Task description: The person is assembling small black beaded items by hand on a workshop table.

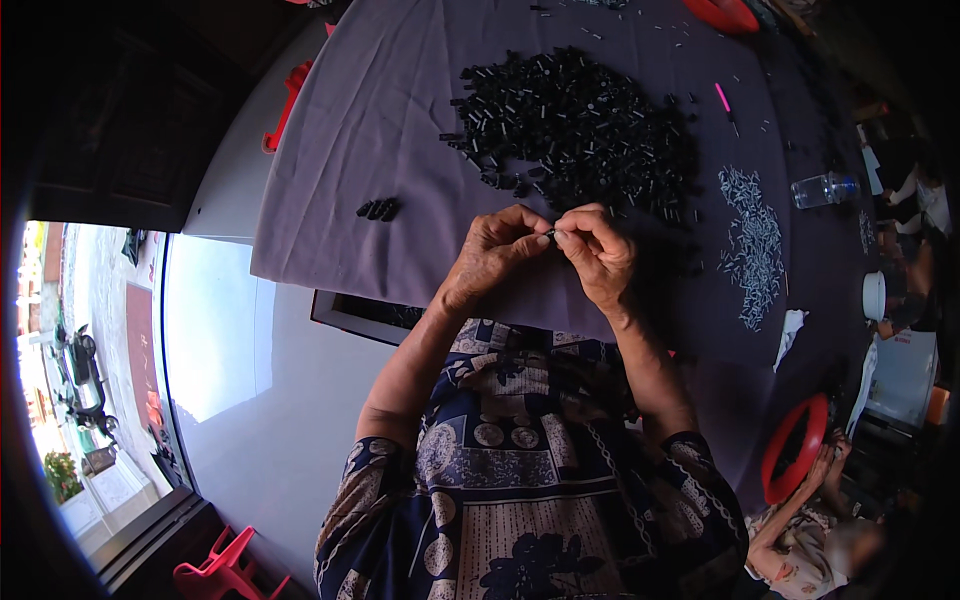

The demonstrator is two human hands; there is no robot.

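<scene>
Dim interior, daylight glare lower left, fisheye-bent dark edges.

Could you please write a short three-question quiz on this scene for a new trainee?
1. True or false: the left hand and the right hand meet at the fingertips over the grey cloth.
2. Which lies to the right of the big heap of small black parts?
A. a strip of small pale metal pieces
B. a stack of plates
C. a pair of scissors
3. Fill in: the few black parts set apart lie to the ____ of the hands.

Key
1. True; they pinch one tiny part between them, too small to identify.
2. A
3. left
</scene>
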